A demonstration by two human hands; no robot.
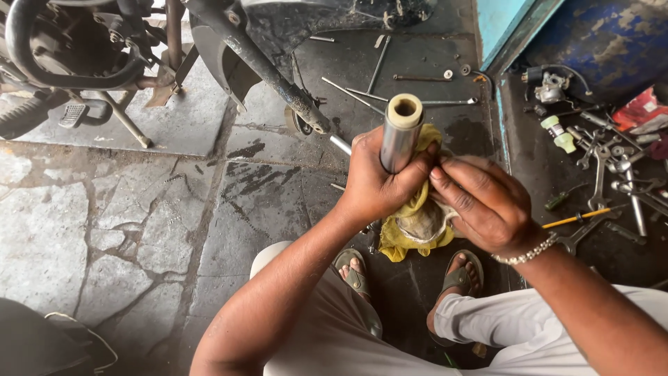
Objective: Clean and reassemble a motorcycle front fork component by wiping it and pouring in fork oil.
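My left hand (379, 177) grips a shiny steel tube (401, 132) that stands nearly upright, its hollow end facing me. A dirty yellow rag (417, 223) is wrapped around the tube's lower part. My right hand (480, 202) is closed over that rag, pressing it against the tube, and wears a metal bracelet (525, 254) at the wrist. Both hands sit above my sandalled feet (410, 275).
A motorcycle (104, 56) with its front fork leg (275, 69) stands at the top left on oily stone paving. Thin rods (379, 63) lie behind the tube. Spanners and loose parts (605, 174), a screwdriver (577, 218) and a small green bottle (559, 132) are scattered at the right.
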